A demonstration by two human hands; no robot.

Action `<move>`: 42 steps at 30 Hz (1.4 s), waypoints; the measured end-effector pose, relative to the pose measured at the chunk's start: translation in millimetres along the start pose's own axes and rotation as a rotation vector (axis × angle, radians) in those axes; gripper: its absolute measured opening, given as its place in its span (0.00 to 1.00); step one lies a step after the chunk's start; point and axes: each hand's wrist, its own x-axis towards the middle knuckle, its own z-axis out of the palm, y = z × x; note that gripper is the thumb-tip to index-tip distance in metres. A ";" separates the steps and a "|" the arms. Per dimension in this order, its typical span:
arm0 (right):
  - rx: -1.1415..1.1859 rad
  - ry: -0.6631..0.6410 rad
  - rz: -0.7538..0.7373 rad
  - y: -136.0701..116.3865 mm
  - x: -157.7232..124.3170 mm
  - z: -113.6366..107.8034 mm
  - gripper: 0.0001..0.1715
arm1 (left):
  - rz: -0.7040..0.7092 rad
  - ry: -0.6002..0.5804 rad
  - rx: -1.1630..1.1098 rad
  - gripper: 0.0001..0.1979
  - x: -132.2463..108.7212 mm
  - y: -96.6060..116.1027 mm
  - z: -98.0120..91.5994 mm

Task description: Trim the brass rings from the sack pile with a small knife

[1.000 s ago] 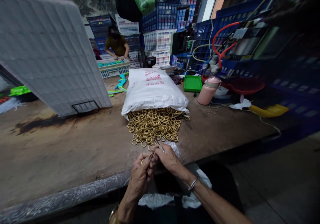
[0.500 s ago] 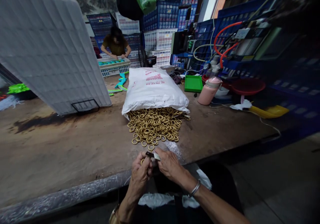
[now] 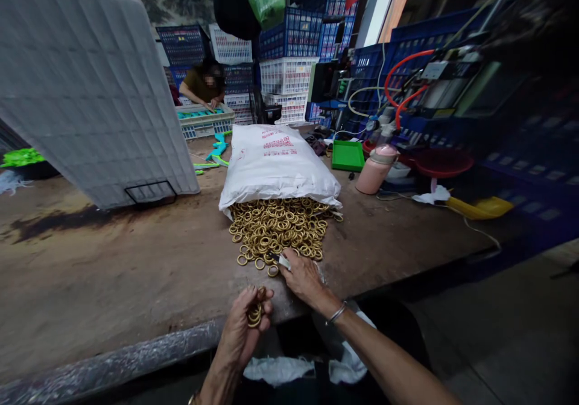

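Curled around several gold-coloured rings (image 3: 254, 317) is my left hand (image 3: 239, 326), low over the table's front edge. My right hand (image 3: 305, 281) grips a small blade-like tool (image 3: 284, 262) with a dark tip and a white part near the fingers; its exact kind is hard to make out. The dark tip reaches the near side of a heap of gold rings (image 3: 280, 227). That heap spills from the mouth of a white woven sack (image 3: 278, 166) with red print, lying on the table. A few loose rings (image 3: 272, 270) lie just in front of the heap.
On the brown table (image 3: 181, 272) a large pale ribbed panel (image 3: 99, 91) stands at the left. A green tray (image 3: 347, 155), a pink bottle (image 3: 376, 169) and a yellow scoop-like piece (image 3: 479, 207) lie right. Behind, a person (image 3: 203, 85) works over a crate (image 3: 205, 122).
My right hand has moved forward with the tool, from beside my left hand to the ring heap. My left hand has drawn back and turned, showing the rings in it.
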 end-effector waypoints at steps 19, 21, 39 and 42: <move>0.913 -0.199 -0.026 3.6 -12.4 -8.8 0.08 | 0.084 0.034 0.093 0.14 14.4 -0.3 4.5; 1.014 -0.303 -0.013 1.2 -18.2 -10.7 0.09 | 0.131 0.040 0.173 0.18 14.3 -3.1 7.7; 0.970 -0.189 0.045 -5.9 -21.3 -0.4 0.09 | 0.088 -0.060 0.462 0.17 12.1 -10.2 11.3; 1.033 -0.232 0.060 -4.8 -21.2 2.5 0.11 | 0.070 -0.133 0.352 0.14 9.4 -10.6 10.4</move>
